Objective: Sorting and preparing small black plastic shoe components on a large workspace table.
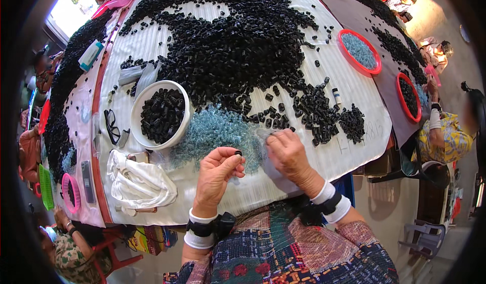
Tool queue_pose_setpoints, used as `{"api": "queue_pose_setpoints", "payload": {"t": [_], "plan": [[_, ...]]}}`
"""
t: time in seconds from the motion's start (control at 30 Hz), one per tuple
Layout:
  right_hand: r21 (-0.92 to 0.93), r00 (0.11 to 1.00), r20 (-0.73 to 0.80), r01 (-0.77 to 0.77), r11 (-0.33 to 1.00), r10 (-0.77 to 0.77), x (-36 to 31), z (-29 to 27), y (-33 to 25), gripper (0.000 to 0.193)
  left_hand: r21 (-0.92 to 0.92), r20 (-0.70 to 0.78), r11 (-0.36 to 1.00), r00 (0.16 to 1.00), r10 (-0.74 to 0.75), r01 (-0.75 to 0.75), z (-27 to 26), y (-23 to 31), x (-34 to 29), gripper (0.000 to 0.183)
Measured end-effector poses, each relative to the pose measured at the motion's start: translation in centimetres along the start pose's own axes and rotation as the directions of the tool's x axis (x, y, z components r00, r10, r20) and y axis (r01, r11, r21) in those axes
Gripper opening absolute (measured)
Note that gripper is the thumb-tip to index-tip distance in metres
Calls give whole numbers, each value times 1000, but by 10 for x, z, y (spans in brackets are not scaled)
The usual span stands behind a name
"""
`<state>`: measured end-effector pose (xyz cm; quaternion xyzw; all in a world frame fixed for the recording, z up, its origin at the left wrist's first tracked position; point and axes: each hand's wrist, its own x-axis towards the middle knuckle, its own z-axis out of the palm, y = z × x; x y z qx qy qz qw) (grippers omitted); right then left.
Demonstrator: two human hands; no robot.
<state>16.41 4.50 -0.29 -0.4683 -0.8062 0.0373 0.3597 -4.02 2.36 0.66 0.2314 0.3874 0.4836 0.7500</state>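
Note:
My left hand [218, 172] pinches a small black cap-like piece [238, 153] between thumb and fingertips, just in front of a heap of small clear bluish plastic pieces [212, 129]. At the heap's right edge, my right hand [288, 155] has its fingers pressed together; what they hold, if anything, is hidden. Left of the heap stands a white bowl [188, 112] filled with black pieces [163, 114]. A large pile of similar black pieces [233, 46] spreads over the far part of the white-covered table [324, 155], with smaller clusters to the right of my hands.
A white cloth [139, 180] and black-framed glasses [111, 124] lie at left. A red tray [377, 71] of clear pieces stands at right. A small tube [337, 96] lies near the right cluster. Other people work at neighbouring tables, one in a yellow patterned top [445, 137].

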Motion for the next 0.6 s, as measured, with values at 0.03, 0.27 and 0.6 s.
{"api": "queue_pose_setpoints", "payload": {"t": [0.03, 0.27, 0.6], "plan": [[-108, 998, 59, 11, 994, -4, 0, 3, -4, 19, 6, -10, 1000, 1000, -1, 1, 1, 0, -1, 15], [-145, 994, 103, 42, 989, -28, -3, 11, 2, 22, 93, -6, 995, 999, 43, -43, 3, 1, -5, 15], [698, 882, 228, -443, 563, 412, 1, -20, -18, 41, 247, 90, 967, 995, 48, -69, 23, -4, -4, 17]]}}
